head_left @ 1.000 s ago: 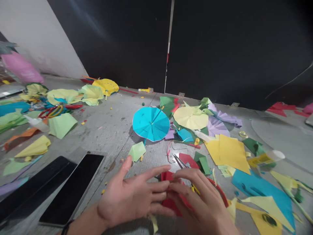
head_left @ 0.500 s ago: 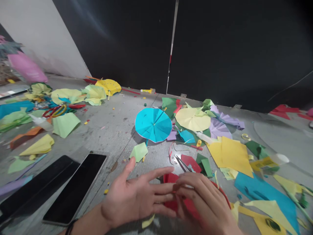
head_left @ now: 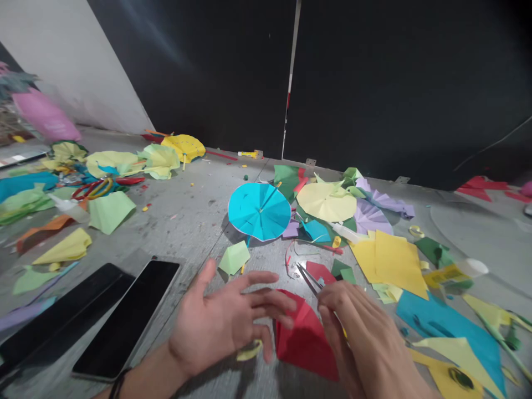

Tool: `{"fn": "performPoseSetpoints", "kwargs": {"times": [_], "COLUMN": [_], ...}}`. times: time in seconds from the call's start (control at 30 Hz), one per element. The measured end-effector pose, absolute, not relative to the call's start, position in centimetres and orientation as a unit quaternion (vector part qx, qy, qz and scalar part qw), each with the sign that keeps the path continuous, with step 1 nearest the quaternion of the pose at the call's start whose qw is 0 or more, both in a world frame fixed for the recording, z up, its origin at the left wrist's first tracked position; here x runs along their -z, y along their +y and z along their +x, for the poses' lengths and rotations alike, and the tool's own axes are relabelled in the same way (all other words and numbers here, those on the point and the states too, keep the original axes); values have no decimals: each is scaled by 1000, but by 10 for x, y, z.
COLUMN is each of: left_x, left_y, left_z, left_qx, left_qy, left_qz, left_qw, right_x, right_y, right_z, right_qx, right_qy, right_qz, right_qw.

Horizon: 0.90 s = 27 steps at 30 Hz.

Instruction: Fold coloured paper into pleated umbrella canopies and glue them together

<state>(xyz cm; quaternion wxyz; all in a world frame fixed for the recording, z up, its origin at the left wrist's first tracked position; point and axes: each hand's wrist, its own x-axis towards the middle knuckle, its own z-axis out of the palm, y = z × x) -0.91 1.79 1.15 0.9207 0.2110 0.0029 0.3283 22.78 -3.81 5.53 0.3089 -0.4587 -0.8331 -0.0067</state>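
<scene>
My left hand [head_left: 228, 321] is raised palm up, its fingers spread and bent, with nothing in it. Just right of its fingertips, a folded red paper piece [head_left: 305, 343] rests on the floor. My right hand [head_left: 361, 332] is curled over the handle end of a pair of scissors [head_left: 308, 280]. The scissor blades point away from me, slightly parted; the handles are mostly hidden under the hand. Another red paper scrap [head_left: 319, 271] lies beside the blades. Beyond stands a blue pleated paper disc [head_left: 260, 211] with a thin stick, like a small umbrella.
Two dark phone-like slabs lie left, the nearer a phone [head_left: 128, 321]. Yellow sheets [head_left: 399, 263], a blue sheet [head_left: 453, 327] and many scraps cover the right. A cream pleated disc [head_left: 326, 200] and a glue stick [head_left: 247, 154] lie near the black wall [head_left: 374, 83].
My hands have moved apart. My left hand has let go of the red paper and drawn left; my right hand has shifted onto the scissors. The folded red paper is now uncovered.
</scene>
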Motion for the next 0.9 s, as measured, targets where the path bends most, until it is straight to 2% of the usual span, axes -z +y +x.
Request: {"fn": "performPoseSetpoints", "kwargs": {"times": [0.07,0.23,0.37,0.47,0.57,0.73,0.9], "left_x": [-9,-9,-14,-16,-16,-14,-13], "left_y": [20,21,18,17,19,23,24], "left_z": [-12,-17,-17,-17,-18,-20,-18], "left_qx": [-359,-404,-410,-403,-400,-424,-422], "left_qy": [-10,-9,4,-3,-3,9,20], "left_qz": [196,191,201,216,237,236,235], "left_qw": [913,894,890,889,885,874,875], "right_x": [-52,-35,-32,-32,-27,-16,-17], "right_y": [-38,-43,-43,-37,-32,-32,-34], "right_z": [228,225,209,187,166,161,167], "right_qx": [20,10,-201,-393,-530,-608,-626], "right_qy": [-843,-835,-826,-761,-680,-614,-594], "right_qz": [-459,-478,-459,-456,-432,-377,-382], "right_qw": [280,272,259,243,265,334,332]}}
